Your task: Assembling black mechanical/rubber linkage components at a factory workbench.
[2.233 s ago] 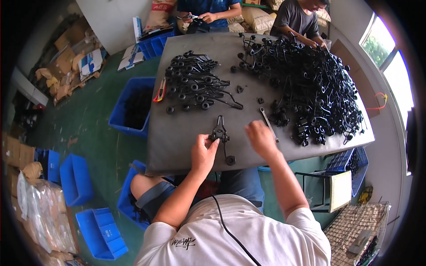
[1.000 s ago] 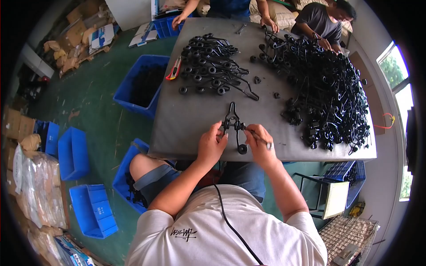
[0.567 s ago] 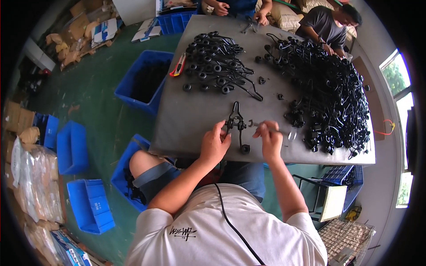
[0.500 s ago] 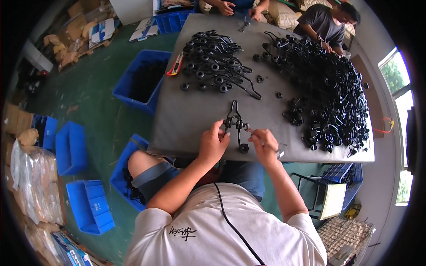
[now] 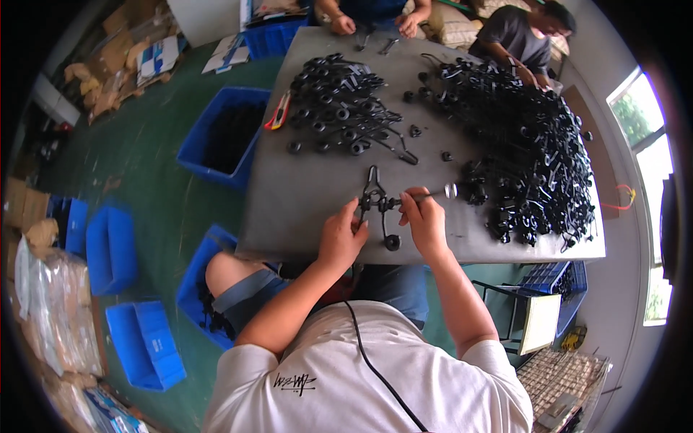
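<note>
On the near part of the table, a black bent-rod bracket [image 5: 374,196] with a round roller at its near end lies in front of me. My left hand [image 5: 342,232] pinches its left side between thumb and fingers. From the right, my right hand [image 5: 424,220] is closed around a slim wrench [image 5: 450,191] with a shiny metal end, which points right, away from the bracket. The fingertips of that hand meet the bracket's right side at a small fitting. Whether they also pinch the fitting is too small to tell.
Beyond my hands lies a pile of black rod brackets [image 5: 339,108], beside a red utility knife [image 5: 278,112]. A large heap of black parts [image 5: 534,151] covers the table's right side. Blue bins [image 5: 224,137] stand on the floor at left. Two people work at the far edge.
My right hand has turned, swinging the wrench's shiny end from near me out to the right. My left hand keeps hold of the bracket. The far person's hands have moved apart from the tools there.
</note>
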Motion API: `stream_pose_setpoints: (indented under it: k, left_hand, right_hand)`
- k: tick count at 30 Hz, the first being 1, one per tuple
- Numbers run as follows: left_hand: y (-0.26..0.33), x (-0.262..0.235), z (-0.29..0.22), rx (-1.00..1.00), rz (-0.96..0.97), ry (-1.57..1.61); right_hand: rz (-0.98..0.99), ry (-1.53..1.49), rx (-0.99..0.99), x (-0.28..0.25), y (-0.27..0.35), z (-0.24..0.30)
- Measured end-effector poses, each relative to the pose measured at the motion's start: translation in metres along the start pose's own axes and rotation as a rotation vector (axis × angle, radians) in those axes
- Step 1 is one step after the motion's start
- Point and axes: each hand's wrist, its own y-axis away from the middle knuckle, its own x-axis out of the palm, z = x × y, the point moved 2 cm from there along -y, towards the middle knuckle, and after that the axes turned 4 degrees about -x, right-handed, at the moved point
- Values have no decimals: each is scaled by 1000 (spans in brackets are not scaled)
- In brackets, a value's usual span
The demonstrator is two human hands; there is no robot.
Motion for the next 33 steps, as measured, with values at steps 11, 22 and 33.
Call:
stream_pose_setpoints:
  k: [11,22,33]
  left_hand:
    - [31,-98,16,-126,-239,77]
    - [221,-354,227,-694,-922,-50]
    - [82,-249,101,-332,-661,-83]
  right_hand:
    - [32,182,307,-31,-35,-75]
    - [-83,1303,143,-171,-88,-122]
    - [-224,757,-480,-109,-74,-8]
